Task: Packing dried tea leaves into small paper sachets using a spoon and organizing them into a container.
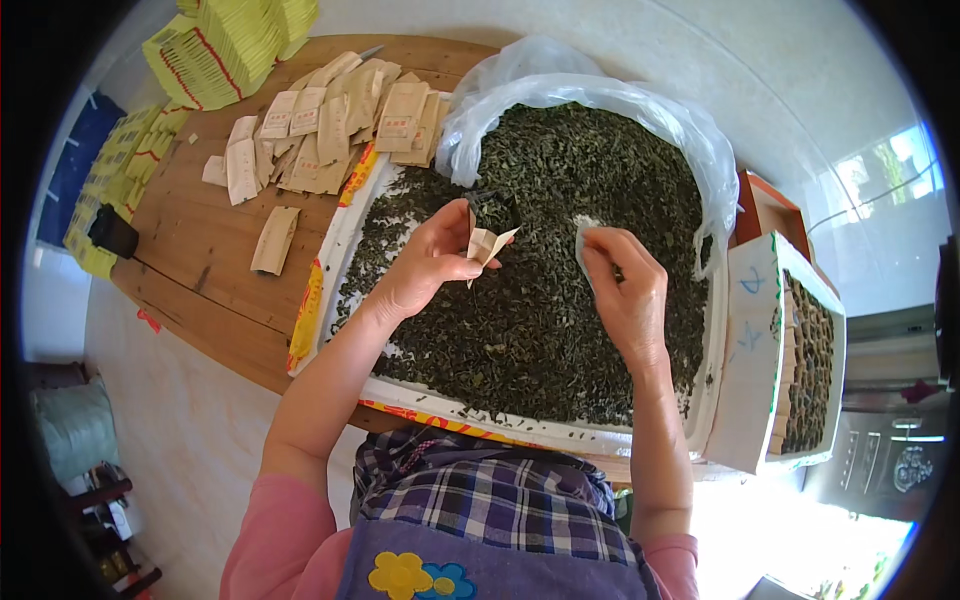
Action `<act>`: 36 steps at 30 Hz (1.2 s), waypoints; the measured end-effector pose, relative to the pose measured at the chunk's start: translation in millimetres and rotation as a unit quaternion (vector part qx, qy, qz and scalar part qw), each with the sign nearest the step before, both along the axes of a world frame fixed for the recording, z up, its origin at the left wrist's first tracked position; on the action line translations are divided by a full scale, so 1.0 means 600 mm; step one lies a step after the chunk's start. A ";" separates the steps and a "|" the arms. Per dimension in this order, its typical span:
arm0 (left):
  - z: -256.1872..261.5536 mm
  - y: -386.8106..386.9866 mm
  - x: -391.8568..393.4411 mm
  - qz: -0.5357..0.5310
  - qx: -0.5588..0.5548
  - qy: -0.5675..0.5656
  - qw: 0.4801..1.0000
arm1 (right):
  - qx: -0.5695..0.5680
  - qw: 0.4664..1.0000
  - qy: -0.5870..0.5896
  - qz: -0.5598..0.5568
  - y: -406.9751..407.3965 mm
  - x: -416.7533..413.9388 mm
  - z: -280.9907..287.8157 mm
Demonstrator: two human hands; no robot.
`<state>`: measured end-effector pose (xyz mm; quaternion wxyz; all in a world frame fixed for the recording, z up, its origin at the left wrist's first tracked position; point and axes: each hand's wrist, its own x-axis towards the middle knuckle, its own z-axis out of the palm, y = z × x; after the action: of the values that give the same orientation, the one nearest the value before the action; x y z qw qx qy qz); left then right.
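Note:
My left hand grips a small kraft paper packet between thumb and fingers. Its mouth is spread, with a pale flap folded outward. A dark patch shows just beyond the packet; whether it belongs to it I cannot tell. My right hand pinches a small pale, translucent piece, perhaps plastic, to the right of the packet. Both hands are above a broad heap of dried dark green leaves, which looks like loose tea. The heap lies in a white foam tray and runs into an open clear plastic bag.
Many kraft packets are piled at the table's upper left, and a single one lies nearer. Stacked yellow cartons stand behind. At right is a white foam box of upright packets, beside an orange-red box. A black container sits at far left.

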<state>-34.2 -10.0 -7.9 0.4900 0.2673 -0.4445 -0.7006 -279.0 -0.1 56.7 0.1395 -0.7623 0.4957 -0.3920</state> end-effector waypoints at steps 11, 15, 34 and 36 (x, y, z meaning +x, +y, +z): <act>0.003 0.015 0.001 0.008 -0.016 -0.071 0.997 | -0.093 0.983 0.026 0.159 0.017 0.056 0.029; -0.010 0.006 -0.012 0.013 -0.042 -0.114 0.993 | -0.171 0.972 0.002 0.163 0.011 0.037 0.018; -0.010 -0.003 0.031 0.067 -0.134 -0.140 0.979 | -0.077 0.894 0.200 -0.393 0.037 -0.568 0.157; -0.011 -0.005 0.037 0.087 -0.114 -0.162 0.976 | -0.089 0.907 0.198 -0.362 0.022 -0.573 0.118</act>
<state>-11.9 -13.1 -14.5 0.4980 0.3571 -0.5699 -0.5474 -622.8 12.9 127.4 -0.1813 -0.6020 0.7180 -0.2987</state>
